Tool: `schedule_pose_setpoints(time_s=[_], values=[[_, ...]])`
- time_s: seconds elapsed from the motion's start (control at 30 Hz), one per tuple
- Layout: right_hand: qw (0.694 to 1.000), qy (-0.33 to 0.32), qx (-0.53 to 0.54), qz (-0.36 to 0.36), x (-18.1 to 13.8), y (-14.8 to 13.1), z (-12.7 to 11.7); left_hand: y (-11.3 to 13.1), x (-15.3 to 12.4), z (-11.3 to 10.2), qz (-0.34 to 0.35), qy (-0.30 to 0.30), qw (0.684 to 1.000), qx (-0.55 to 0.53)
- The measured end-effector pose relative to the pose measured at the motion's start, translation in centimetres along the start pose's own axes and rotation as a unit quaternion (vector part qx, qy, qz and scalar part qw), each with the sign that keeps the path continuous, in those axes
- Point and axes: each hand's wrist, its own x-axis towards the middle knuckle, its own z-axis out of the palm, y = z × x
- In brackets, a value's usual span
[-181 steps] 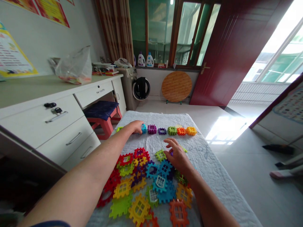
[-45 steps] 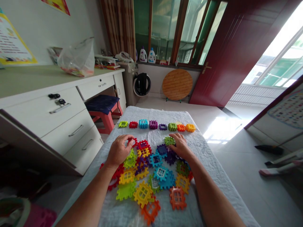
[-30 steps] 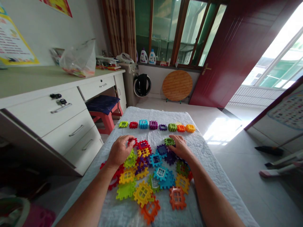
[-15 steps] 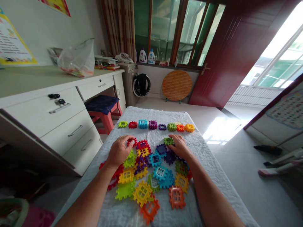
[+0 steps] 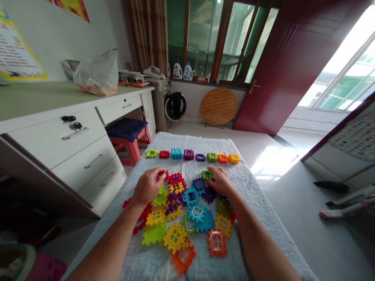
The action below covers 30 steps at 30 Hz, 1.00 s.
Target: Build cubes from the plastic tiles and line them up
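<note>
My left hand [image 5: 149, 186] is at the far left edge of a loose pile of toothed plastic building tiles, thumb and fingers closed around a red tile [image 5: 166, 175] that they mostly cover. Across the pile, my right hand [image 5: 220, 181] has its thumb and fingertips closed at the edge of a green tile [image 5: 206, 175]. Between the hands lie a red tile [image 5: 176, 178], a yellow window tile [image 5: 176, 188], a dark purple tile [image 5: 199, 184] and a blue tile [image 5: 191, 197]. Closer to me are a yellow tile [image 5: 175, 237] and an orange tile [image 5: 217, 242].
Beyond the hands, several small coloured tile blocks stand in a row, among them a purple block [image 5: 188, 154]. They rest on a cloth-covered table [image 5: 172, 142]. At left are a drawer desk [image 5: 84, 140] and a red stool [image 5: 133, 150]; a round wooden board [image 5: 218, 106] leans by the wall.
Both hands keep nearly the same place and pose. The view has shifted very slightly; the tiles lie as before.
</note>
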Motion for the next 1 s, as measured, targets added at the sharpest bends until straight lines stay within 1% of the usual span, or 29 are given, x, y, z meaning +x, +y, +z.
schedule_pose_setpoints(time_s=[0.2, 0.43, 1.0], values=[[1.000, 0.009, -0.001, 0.004, -0.24, -0.20, -0.25, 0.08, -0.01, -0.10, 0.010, 0.003, 1.000, 0.002], [1.000, 0.001, 0.002, 0.008, -0.34, -0.46, -0.46, 0.29, 0.06, -0.30, 0.005, 0.001, 1.000, -0.002], [1.000, 0.026, 0.006, 0.001, -0.34, -0.19, -0.36, 0.03, 0.02, -0.03, 0.008, -0.002, 1.000, -0.004]])
